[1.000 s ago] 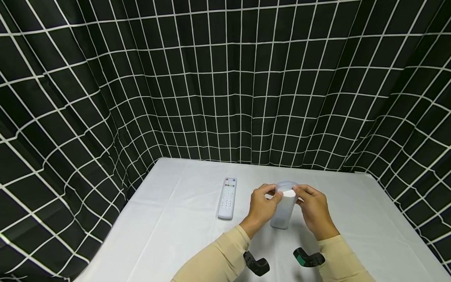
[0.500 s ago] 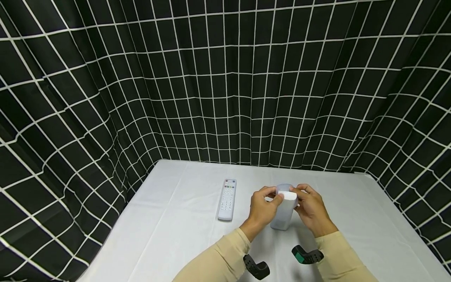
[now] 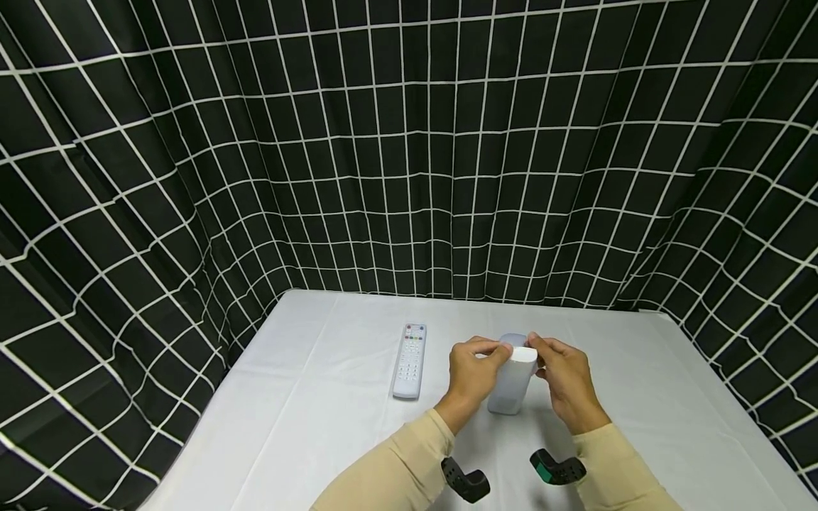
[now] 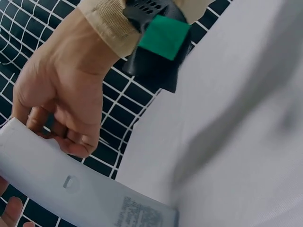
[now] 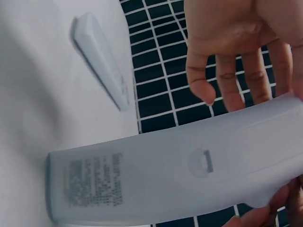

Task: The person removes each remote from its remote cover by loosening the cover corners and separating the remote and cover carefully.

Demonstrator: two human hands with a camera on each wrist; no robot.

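Observation:
A white remote control (image 3: 524, 355) stands on end inside a translucent soft remote cover (image 3: 510, 394), its lower end near or on the table. The cover's loose rim (image 3: 513, 339) rises behind the remote's white top end. My left hand (image 3: 471, 372) pinches the top from the left, thumb in front. From the right, the fingertips of my right hand (image 3: 569, 380) pinch the cover near its rim. Through the cover, the right wrist view shows the remote's back with a battery-door latch (image 5: 208, 161) and a printed label (image 5: 94, 182). Some fingertips are hidden behind the cover.
A second remote control (image 3: 410, 362) lies buttons up on the white table (image 3: 319, 397), left of my hands. Black curtains with a white grid (image 3: 422, 177) stand behind and at both sides. Each wrist wears a black strap (image 3: 557, 468).
The cover's rim, spread wide to the right a second ago, now looks narrower behind the remote's top. My right fingers have shifted along the rim. My left hand keeps its pinch.

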